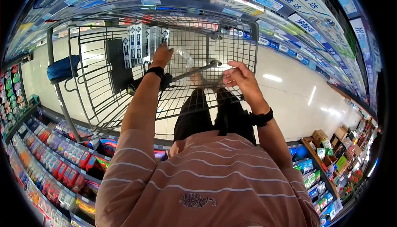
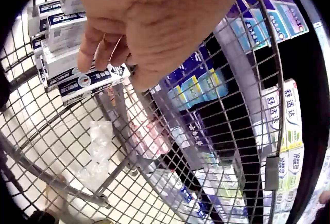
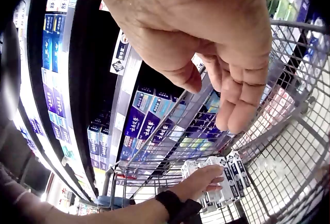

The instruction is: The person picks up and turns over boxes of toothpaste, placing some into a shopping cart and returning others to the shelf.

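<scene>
My left hand (image 1: 162, 56) reaches into the wire shopping cart (image 1: 182, 33) and holds a white and dark-blue toothpaste box (image 2: 87, 85) near its end, thumb on one side and fingers on the other. Several like boxes (image 1: 136, 45) stand in a row beside it, at the cart's left end in the head view. Above the cart's other side is my right hand (image 1: 244, 80), fingers loosely bent, with nothing in it. The right wrist view also shows this right hand (image 3: 227, 53) over the cart, with the left hand (image 3: 206, 177) at the boxes.
Shelves of toothpaste boxes (image 1: 297, 4) rise along the cart's far side. A crumpled clear plastic piece (image 2: 98, 154) shows at the cart's wire bottom. A blue bundle (image 1: 62, 68) hangs at the handle end. Racks of packets (image 1: 62, 161) stand behind at the left.
</scene>
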The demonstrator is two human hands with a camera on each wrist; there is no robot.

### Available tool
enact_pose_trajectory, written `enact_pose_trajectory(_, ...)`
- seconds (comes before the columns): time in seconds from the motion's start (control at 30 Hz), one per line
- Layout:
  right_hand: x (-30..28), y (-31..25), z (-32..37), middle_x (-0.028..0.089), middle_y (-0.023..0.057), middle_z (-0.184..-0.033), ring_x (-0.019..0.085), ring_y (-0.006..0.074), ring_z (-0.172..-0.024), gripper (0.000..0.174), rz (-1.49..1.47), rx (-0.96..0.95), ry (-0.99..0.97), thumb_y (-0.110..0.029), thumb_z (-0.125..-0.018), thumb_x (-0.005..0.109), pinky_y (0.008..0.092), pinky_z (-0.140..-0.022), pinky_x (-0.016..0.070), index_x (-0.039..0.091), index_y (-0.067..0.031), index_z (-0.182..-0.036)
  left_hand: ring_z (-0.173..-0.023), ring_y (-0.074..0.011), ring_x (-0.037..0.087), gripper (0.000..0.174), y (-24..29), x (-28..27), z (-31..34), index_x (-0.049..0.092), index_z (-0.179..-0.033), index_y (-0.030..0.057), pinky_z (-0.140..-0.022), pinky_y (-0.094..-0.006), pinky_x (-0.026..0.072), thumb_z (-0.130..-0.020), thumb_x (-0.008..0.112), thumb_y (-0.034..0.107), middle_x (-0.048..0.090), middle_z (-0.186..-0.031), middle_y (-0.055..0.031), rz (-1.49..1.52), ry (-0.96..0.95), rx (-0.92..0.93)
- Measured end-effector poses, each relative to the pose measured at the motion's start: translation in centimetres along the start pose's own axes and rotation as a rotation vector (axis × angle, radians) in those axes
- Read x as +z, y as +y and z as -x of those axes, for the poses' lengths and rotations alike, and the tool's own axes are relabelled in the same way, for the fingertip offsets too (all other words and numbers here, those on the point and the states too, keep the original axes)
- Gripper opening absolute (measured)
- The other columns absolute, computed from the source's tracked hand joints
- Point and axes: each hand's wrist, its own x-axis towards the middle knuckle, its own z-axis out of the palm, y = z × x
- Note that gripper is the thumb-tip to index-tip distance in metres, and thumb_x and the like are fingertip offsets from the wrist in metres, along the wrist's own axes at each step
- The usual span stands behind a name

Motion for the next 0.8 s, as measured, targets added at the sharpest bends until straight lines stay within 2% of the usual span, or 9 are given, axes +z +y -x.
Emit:
enact_pose_trajectory(0.03,0.0,0.0,0.0,0.066,0.009,-0.104,0.069,0.0194,-0.09,0.033,-0.008,-0.009,-0.012,-0.014,-0.102,0.053,0.0299,-0.076,0.0588,0.052,-0.0011,-0.132,-0.127,-0.0462,0.051,0.067,-0.6,0.8,-0.8,0.041,-0.144,0.0005,-0.102,-0.0529,0.047,-0.092,0.063,0.038,0.054,-0.136,-0.027,0.021,-0.048,-0.052)
enact_pose_trajectory(0.13,-0.2,0.4,-0.3,0.065,0.0087,-0.105,0.069,0.0182,-0.091,0.033,-0.013,-0.01,-0.047,-0.015,-0.103,0.052,0.0298,-0.077,0.0589,0.052,-0.0008,-0.133,-0.126,-0.0473,0.05,0.068,-1.2,2.5,-2.6,0.039,-0.144,-0.0001,-0.101,-0.0546,0.0473,-0.093,0.064,0.037,0.05,-0.138,-0.0281,0.008,-0.036,0.004)
enact_pose_trajectory(0.17,-0.2,0.4,-0.5,0.066,0.0088,-0.105,0.069,0.0179,-0.091,0.032,-0.01,0.012,-0.049,-0.016,-0.103,0.053,0.0299,-0.077,0.0589,0.052,-0.0008,-0.132,-0.125,-0.0474,0.051,0.067,-1.2,3.2,-2.9,0.038,-0.142,-0.001,-0.1,-0.056,0.0479,-0.094,0.065,0.037,0.045,-0.142,-0.0286,0.046,-0.068,-0.115)
enact_pose_trajectory(0.27,-0.2,1.0,-1.4,0.066,0.0091,-0.107,0.068,0.0174,-0.09,0.031,-0.027,0.082,-0.073,-0.018,-0.104,0.054,0.0297,-0.077,0.0585,0.052,-0.0007,-0.13,-0.124,-0.0481,0.052,0.066,0.7,2.6,-3.5,0.039,-0.14,-0.0013,-0.099,-0.0552,0.049,-0.094,0.065,0.039,0.044,-0.142,-0.0284,0.086,-0.148,-0.324)
enact_pose_trajectory(0.3,-0.2,1.3,-1.7,0.065,0.0094,-0.107,0.068,0.0172,-0.091,0.031,-0.029,0.101,-0.076,-0.019,-0.105,0.054,0.0295,-0.077,0.0583,0.052,-0.0008,-0.13,-0.124,-0.0479,0.052,0.06,1.0,2.7,-3.7,0.042,-0.133,-0.0005,-0.098,-0.0544,0.0499,-0.094,0.065,0.039,0.046,-0.14,-0.0274,0.056,-0.134,-0.361)
enact_pose_trajectory(0.43,-0.3,2.4,-2.2,0.065,0.0105,-0.108,0.068,0.0163,-0.091,0.032,-0.054,0.127,-0.088,-0.022,-0.105,0.054,0.0288,-0.077,0.0576,0.053,-0.0014,-0.13,-0.12,-0.0464,0.055,0.057,-0.8,5.5,-4.9,0.045,-0.125,0.0011,-0.097,-0.054,0.0497,-0.09,0.067,0.04,0.052,-0.133,-0.0257,-0.041,-0.021,-0.407)
enact_pose_trajectory(0.57,-1.3,3.6,-2.6,0.066,0.0098,-0.108,0.068,0.0162,-0.09,0.03,-0.07,0.148,-0.103,-0.02,-0.105,0.054,0.029,-0.077,0.0578,0.054,-0.0021,-0.13,-0.116,-0.0455,0.059,0.056,-1.8,7.8,-5.7,0.044,-0.124,-0.0003,-0.094,-0.0549,0.051,-0.089,0.065,0.037,0.055,-0.126,-0.0268,-0.021,0.069,-0.43)
enact_pose_trajectory(0.7,-2.0,4.2,-3.1,0.066,0.0091,-0.108,0.068,0.0165,-0.09,0.029,-0.053,0.184,-0.113,-0.017,-0.105,0.053,0.0291,-0.077,0.058,0.054,-0.002,-0.13,-0.111,-0.0473,0.061,0.054,-1.2,7.9,-5.8,0.044,-0.122,-0.0005,-0.092,-0.054,0.0527,-0.089,0.065,0.037,0.054,-0.128,-0.0307,-0.047,0.07,-0.533)
enact_pose_trajectory(0.8,-2.4,4.8,-3.3,0.066,0.0089,-0.108,0.068,0.0164,-0.09,0.029,-0.072,0.217,-0.112,-0.015,-0.104,0.052,0.0292,-0.077,0.0581,0.054,-0.0012,-0.13,-0.113,-0.0473,0.06,0.055,-1.9,8.6,-6.0,0.044,-0.123,-0.0006,-0.092,-0.055,0.052,-0.089,0.065,0.038,0.055,-0.129,-0.0304,-0.031,0.087,-0.524)
